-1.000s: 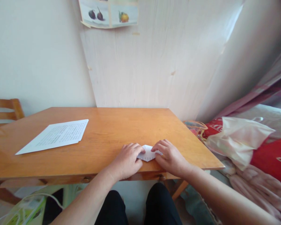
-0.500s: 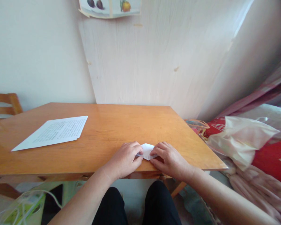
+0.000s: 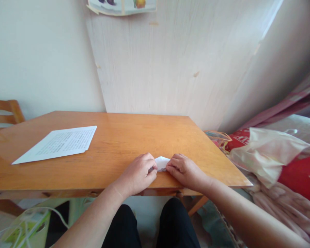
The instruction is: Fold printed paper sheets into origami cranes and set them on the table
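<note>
A small folded piece of white paper (image 3: pixel 161 162) lies near the front edge of the wooden table (image 3: pixel 124 141). My left hand (image 3: pixel 138 174) presses on its left side with curled fingers. My right hand (image 3: pixel 184 169) pinches and presses its right side. Both hands cover most of the paper; only its far pointed part shows between them.
A printed white sheet (image 3: pixel 59 144) lies on the left part of the table. A wooden chair (image 3: pixel 5 113) stands at far left. To the right lie a plastic bag (image 3: pixel 266 151) and red fabric (image 3: pixel 299 175). A light wood panel (image 3: pixel 170 62) leans behind the table.
My hands have drawn closer together over the folded paper, so less of it shows. The view has tilted slightly down.
</note>
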Demonstrator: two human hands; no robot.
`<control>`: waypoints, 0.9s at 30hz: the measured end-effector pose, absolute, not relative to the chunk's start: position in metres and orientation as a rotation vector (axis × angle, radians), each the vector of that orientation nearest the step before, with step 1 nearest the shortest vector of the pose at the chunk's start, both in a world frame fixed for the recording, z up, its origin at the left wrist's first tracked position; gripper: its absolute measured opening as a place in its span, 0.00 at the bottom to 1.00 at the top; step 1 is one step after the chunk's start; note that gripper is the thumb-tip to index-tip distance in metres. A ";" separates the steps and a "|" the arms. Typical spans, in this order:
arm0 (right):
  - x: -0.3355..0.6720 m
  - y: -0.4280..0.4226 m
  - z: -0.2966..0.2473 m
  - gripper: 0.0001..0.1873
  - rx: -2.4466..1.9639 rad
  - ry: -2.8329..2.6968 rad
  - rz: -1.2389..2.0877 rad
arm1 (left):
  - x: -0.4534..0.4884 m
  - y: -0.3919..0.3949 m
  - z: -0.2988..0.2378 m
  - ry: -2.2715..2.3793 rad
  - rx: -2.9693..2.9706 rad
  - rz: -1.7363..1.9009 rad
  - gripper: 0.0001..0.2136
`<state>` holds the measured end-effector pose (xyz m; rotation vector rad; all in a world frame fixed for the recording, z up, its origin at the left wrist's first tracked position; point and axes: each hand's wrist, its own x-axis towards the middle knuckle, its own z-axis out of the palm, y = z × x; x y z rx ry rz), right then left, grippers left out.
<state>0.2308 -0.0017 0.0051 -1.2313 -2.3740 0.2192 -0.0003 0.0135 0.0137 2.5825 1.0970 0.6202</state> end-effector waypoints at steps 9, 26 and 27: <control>0.227 0.005 0.005 0.09 -1.367 -2.247 0.371 | 0.000 0.015 0.017 1.283 2.541 0.552 0.06; 0.227 0.009 0.002 0.11 -1.438 -2.198 0.378 | 0.008 0.020 0.011 1.437 2.586 0.505 0.08; 0.227 0.009 0.001 0.11 -1.436 -2.192 0.374 | 0.009 0.020 0.011 1.441 2.584 0.509 0.08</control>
